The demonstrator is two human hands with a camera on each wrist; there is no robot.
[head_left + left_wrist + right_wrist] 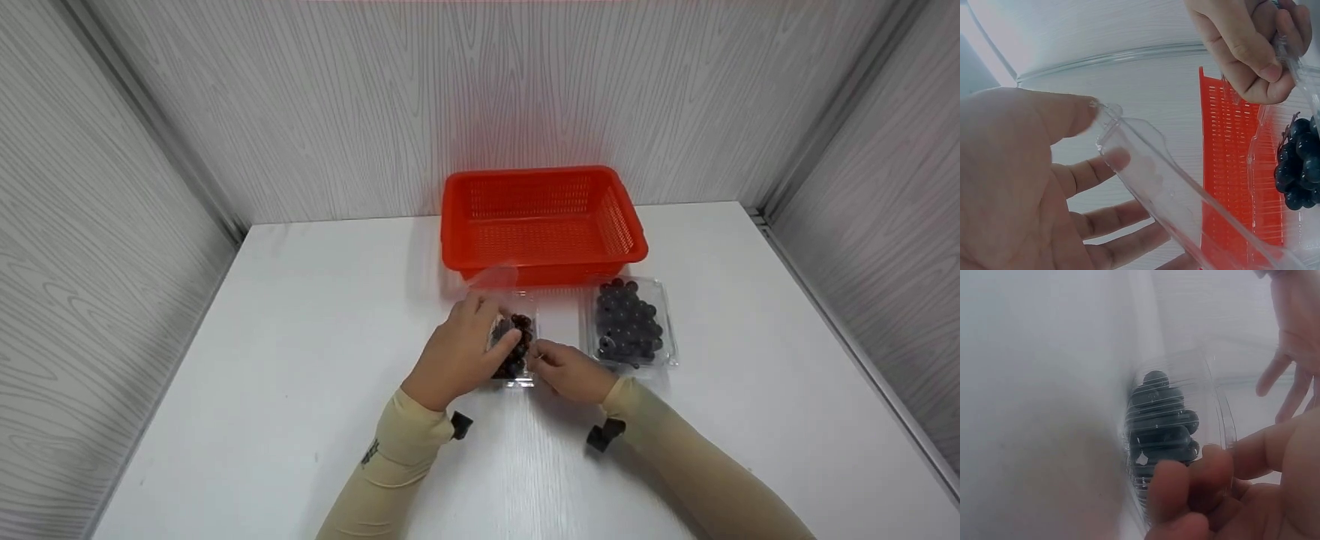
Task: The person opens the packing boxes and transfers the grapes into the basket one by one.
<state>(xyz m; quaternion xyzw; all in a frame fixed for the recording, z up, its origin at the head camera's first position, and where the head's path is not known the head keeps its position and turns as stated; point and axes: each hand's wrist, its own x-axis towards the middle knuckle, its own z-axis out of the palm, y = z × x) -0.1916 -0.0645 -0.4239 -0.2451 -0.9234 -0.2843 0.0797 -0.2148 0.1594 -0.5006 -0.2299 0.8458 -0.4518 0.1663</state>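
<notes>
A clear plastic clamshell box (521, 381) with a bunch of dark grapes (519, 360) in it sits between my two hands. My left hand (459, 356) pinches the edge of its clear lid (1154, 149) between thumb and index finger, the other fingers spread behind the plastic. On the other side, my right hand (571, 373) grips the rim of the box with curled fingers (1169, 486). In the right wrist view the grapes (1159, 422) show through the ribbed clear wall. The left hand covers part of the box in the head view.
A red plastic basket (544, 266) stands at the back of the white table (315, 337), just beyond the hands. To the right lies a second clear box (670, 337) holding dark grapes. Grey wood-grain panels (345, 105) enclose the back and both sides.
</notes>
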